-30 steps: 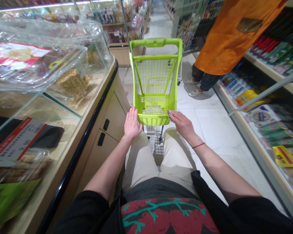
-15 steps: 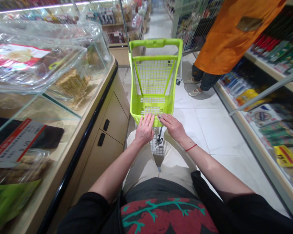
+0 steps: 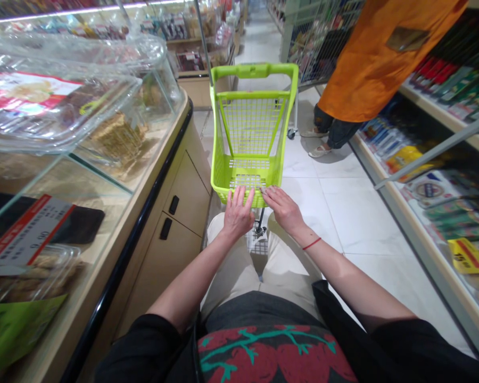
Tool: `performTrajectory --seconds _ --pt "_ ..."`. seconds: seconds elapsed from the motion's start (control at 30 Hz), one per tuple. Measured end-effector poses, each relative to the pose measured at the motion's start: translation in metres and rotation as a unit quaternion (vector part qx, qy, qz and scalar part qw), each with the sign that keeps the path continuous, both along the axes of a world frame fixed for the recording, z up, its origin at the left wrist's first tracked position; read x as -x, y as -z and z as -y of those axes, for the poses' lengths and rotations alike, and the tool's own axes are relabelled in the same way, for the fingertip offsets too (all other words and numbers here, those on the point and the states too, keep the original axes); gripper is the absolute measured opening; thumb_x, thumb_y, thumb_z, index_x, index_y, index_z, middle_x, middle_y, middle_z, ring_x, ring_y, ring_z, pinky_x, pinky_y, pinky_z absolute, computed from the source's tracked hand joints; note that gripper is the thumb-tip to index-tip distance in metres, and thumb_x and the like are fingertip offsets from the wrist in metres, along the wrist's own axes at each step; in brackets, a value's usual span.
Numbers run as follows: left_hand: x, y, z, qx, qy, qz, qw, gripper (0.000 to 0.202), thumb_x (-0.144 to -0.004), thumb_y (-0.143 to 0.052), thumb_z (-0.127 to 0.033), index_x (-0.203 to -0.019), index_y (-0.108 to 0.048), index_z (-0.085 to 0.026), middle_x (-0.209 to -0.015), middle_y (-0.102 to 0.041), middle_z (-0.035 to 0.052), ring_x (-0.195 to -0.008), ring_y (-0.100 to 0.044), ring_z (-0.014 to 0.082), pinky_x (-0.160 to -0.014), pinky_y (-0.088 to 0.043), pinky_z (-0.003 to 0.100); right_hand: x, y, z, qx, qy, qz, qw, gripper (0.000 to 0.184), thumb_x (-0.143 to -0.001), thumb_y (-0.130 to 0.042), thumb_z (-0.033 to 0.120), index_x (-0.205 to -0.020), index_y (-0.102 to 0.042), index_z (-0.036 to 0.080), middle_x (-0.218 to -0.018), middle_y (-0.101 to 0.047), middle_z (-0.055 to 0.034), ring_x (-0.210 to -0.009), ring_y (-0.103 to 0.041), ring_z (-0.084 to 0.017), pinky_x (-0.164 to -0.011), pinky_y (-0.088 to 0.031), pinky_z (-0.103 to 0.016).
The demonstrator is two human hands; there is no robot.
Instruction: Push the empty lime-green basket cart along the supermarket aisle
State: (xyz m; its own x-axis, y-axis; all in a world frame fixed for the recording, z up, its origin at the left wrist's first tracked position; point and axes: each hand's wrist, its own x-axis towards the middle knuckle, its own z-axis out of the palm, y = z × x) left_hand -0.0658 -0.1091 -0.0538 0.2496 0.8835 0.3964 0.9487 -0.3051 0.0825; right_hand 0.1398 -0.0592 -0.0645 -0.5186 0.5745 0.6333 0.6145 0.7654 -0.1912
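Observation:
A bright green plastic shopping cart (image 3: 250, 125) with a grid basket stands right in front of me, its tall handle at the far end. My left hand (image 3: 237, 215) rests on the basket's near rim, fingers stretched out and somewhat spread. Just to its right, my right hand (image 3: 285, 210) lies on the same rim with its fingers extended. Neither hand is visibly wrapped around the rim, though the fingertips' undersides are hidden. A caster and part of a lower rack show beneath the near end, between my legs.
Close on the left stands a display counter (image 3: 171, 159) with a black bumper rail and packaged food behind glass. A person in an orange apron (image 3: 377, 64) stands ahead right, beside a metal cart (image 3: 323, 42). Stocked shelves (image 3: 443, 197) line the right side of the tiled aisle.
The near end of the cart has shifted very slightly left. My left fingers are a little more spread on the rim; the right hand has barely moved.

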Motion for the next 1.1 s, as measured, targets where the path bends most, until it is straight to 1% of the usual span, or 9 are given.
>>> performTrajectory --seconds 0.13,0.27,0.43,0.57,0.67,0.8,0.9,1.0,1.1 --pt "-0.002 -0.002 0.002 0.003 -0.014 0.001 1.000 0.073 -0.086 -0.058 -0.025 -0.156 -0.041 -0.013 -0.162 -0.039 0.0211 -0.156 -0.028 0.0349 -0.128 -0.016 0.059 0.000 -0.003 0.001 0.002 -0.017 0.020 1.000 0.043 -0.101 -0.044 0.005 -0.134 -0.067 0.021 -0.143 -0.064 -0.0094 -0.140 -0.055 -0.021 -0.120 -0.047 -0.045" --pt "0.004 -0.004 0.002 0.000 -0.007 -0.008 1.000 0.071 -0.086 -0.057 -0.023 -0.155 -0.042 -0.014 -0.160 -0.044 0.0198 -0.154 -0.033 0.0326 -0.128 -0.018 0.056 -0.016 -0.009 -0.014 -0.003 -0.016 0.028 0.999 0.044 -0.101 -0.044 0.005 -0.133 -0.068 0.022 -0.141 -0.066 -0.0078 -0.136 -0.059 -0.020 -0.119 -0.048 -0.044" --pt "0.007 -0.004 0.002 -0.008 -0.011 -0.011 1.000 0.069 -0.086 -0.056 -0.023 -0.154 -0.044 -0.013 -0.158 -0.046 0.0193 -0.153 -0.035 0.0323 -0.128 -0.019 0.055 -0.030 -0.018 -0.044 0.023 0.024 0.027 0.999 0.048 -0.096 -0.049 0.003 -0.134 -0.068 0.023 -0.142 -0.065 -0.0076 -0.138 -0.058 -0.022 -0.120 -0.046 -0.046" --pt "0.005 -0.003 0.003 -0.012 -0.021 -0.012 1.000 0.068 -0.087 -0.054 -0.025 -0.153 -0.044 -0.012 -0.158 -0.046 0.0196 -0.154 -0.034 0.0322 -0.129 -0.017 0.056 -0.032 -0.023 -0.059 0.030 0.064 0.006 0.997 0.048 -0.096 -0.044 0.003 -0.133 -0.068 0.020 -0.142 -0.065 -0.0102 -0.138 -0.057 -0.023 -0.119 -0.047 -0.048" --pt "-0.001 -0.004 0.003 0.000 -0.010 -0.018 1.000 0.071 -0.089 -0.052 -0.028 -0.155 -0.039 -0.008 -0.163 -0.040 0.0195 -0.156 -0.028 0.0317 -0.129 -0.014 0.055 -0.026 -0.020 -0.052 0.028 0.049 0.007 0.998 0.050 -0.097 -0.042 0.002 -0.136 -0.066 0.021 -0.144 -0.064 -0.0095 -0.139 -0.056 -0.022 -0.120 -0.047 -0.046" --pt "-0.015 -0.007 0.005 0.028 0.047 -0.039 0.998 0.076 -0.089 -0.050 -0.029 -0.159 -0.030 -0.006 -0.167 -0.030 0.0163 -0.158 -0.022 0.0282 -0.131 -0.011 0.051 -0.013 -0.010 -0.024 0.018 0.011 0.020 1.000 0.053 -0.094 -0.045 0.000 -0.139 -0.063 0.020 -0.147 -0.061 -0.0093 -0.144 -0.051 -0.023 -0.120 -0.046 -0.046" --pt "-0.021 -0.008 0.008 0.040 0.047 -0.041 0.997 0.077 -0.089 -0.050 -0.029 -0.159 -0.029 -0.005 -0.168 -0.029 0.0176 -0.159 -0.022 0.0282 -0.131 -0.008 0.051 -0.008 -0.006 -0.011 0.017 -0.009 0.033 0.999 0.055 -0.091 -0.046 -0.001 -0.139 -0.063 0.020 -0.147 -0.061 -0.0088 -0.144 -0.051 -0.023 -0.118 -0.048 -0.044" --pt "-0.020 -0.007 0.009 0.041 0.045 -0.033 0.998 0.077 -0.088 -0.052 -0.028 -0.158 -0.030 -0.004 -0.167 -0.030 0.0197 -0.158 -0.022 0.0295 -0.131 -0.009 0.052 -0.010 -0.010 -0.019 0.025 -0.006 0.043 0.999 0.055 -0.090 -0.046 -0.003 -0.135 -0.067 0.020 -0.145 -0.063 -0.0084 -0.141 -0.054 -0.022 -0.115 -0.050 -0.041" --pt "-0.018 -0.006 0.008 0.040 0.053 -0.022 0.998 0.076 -0.088 -0.052 -0.027 -0.158 -0.030 -0.004 -0.166 -0.031 0.0201 -0.158 -0.023 0.0302 -0.131 -0.011 0.053 -0.013 -0.021 -0.044 0.043 0.026 0.048 0.998 0.053 -0.089 -0.050 -0.002 -0.133 -0.068 0.021 -0.144 -0.064 -0.0091 -0.140 -0.055 -0.024 -0.113 -0.051 -0.043"
